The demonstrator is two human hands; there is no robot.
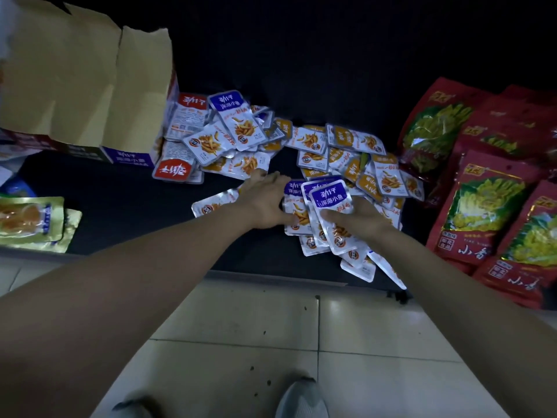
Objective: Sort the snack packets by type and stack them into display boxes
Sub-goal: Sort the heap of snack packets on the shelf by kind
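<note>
Centrally, the right hand (361,221) pinches a fan of purple packets (330,197); the left hand (262,203) lies flat beside them, fingers straight; the display box (75,86) stands at ten o'clock.

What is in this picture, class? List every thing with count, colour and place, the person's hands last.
purple packets: several, purple tops, fanned in the right hand.
orange packets: many, orange tops, piled behind the hands.
red packets: at least two, red tops, beside the box.
box: one, tan inside, open, far left.
large bags: several, red, right side.
gold packets: at least two, gold, left edge.
table: one, black, under the packets.
floor: pale tiles, nearest.
shoes: two, grey, bottom edge.
left hand: one, rests on a silver packet.
right hand: one, grips the purple packets.
</note>
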